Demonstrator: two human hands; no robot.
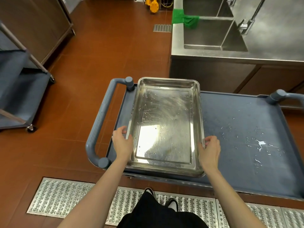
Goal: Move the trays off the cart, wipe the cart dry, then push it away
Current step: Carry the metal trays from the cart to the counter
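A wet stainless steel tray (166, 122) lies on the left half of the blue-grey cart (238, 129). My left hand (122, 142) grips the tray's left rim near its front corner. On the opposite side, my right hand (209, 148) holds the right rim, fingers curled over the edge. Water drops and a small puddle (260, 143) glisten on the cart's bare right half. A green cloth (184, 18) hangs over the sink's edge at the back.
A steel double sink counter (230, 55) stands right behind the cart. Another blue cart (21, 89) is parked at the left. Metal floor grating (65, 198) runs under my feet. Yellow objects (152, 4) sit on the far floor.
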